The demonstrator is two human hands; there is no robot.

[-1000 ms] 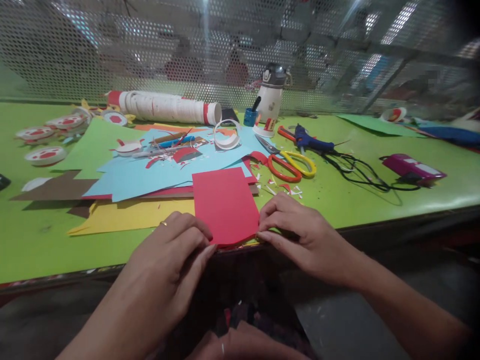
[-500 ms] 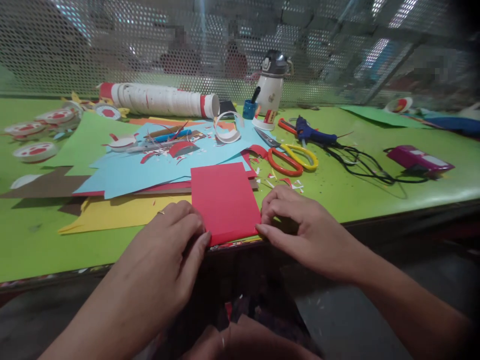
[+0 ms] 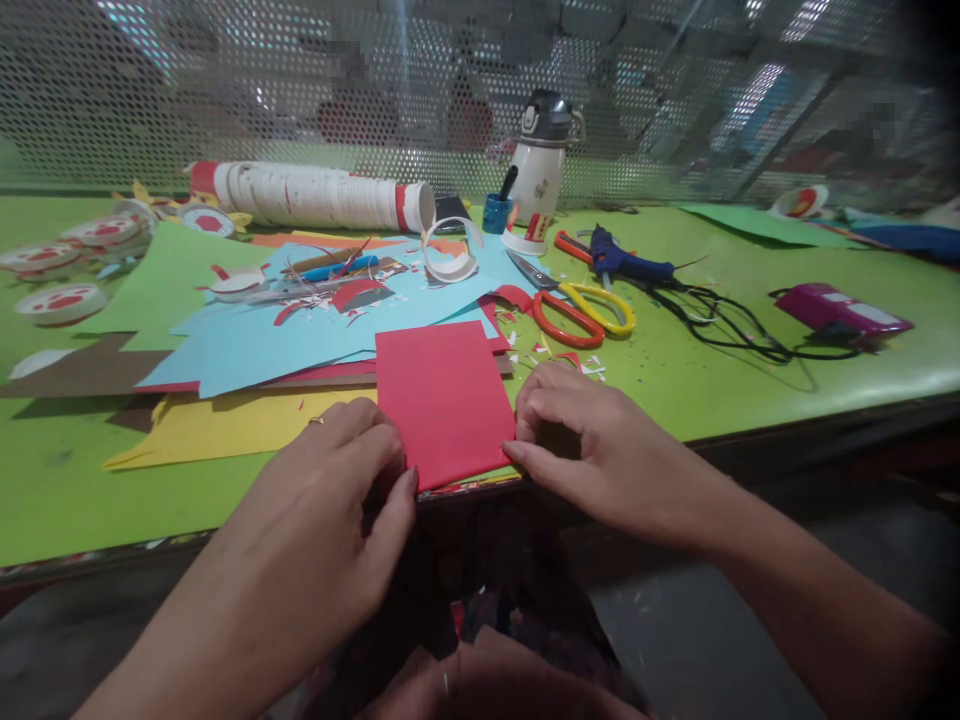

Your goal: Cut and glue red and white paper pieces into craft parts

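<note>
A red sheet of paper (image 3: 446, 400) lies at the table's front edge, its near edge folded over. My left hand (image 3: 337, 480) pinches the near left corner between thumb and curled fingers. At the near right corner, my right hand (image 3: 577, 440) grips the same sheet with thumb and forefinger. Beneath its far part are a light blue sheet (image 3: 255, 345) and brown and red sheets. To the left, a yellow sheet (image 3: 225, 425) reaches under the left hand's side. Scissors with orange and yellow handles (image 3: 574, 312) lie open-bladed beyond the right hand.
A long stack of white paper cups (image 3: 315, 195) lies at the back, beside a bottle (image 3: 538, 165) and a blue pot (image 3: 497, 213). Right of the scissors sit a blue glue gun (image 3: 630, 262), its black cable and a purple box (image 3: 844, 310). Paper scraps and decorated cup pieces (image 3: 60, 303) lie about.
The folded strip along the red paper's near edge looks flatter and less distinct now. Both hands keep their hold at the corners. The view has shifted slightly.
</note>
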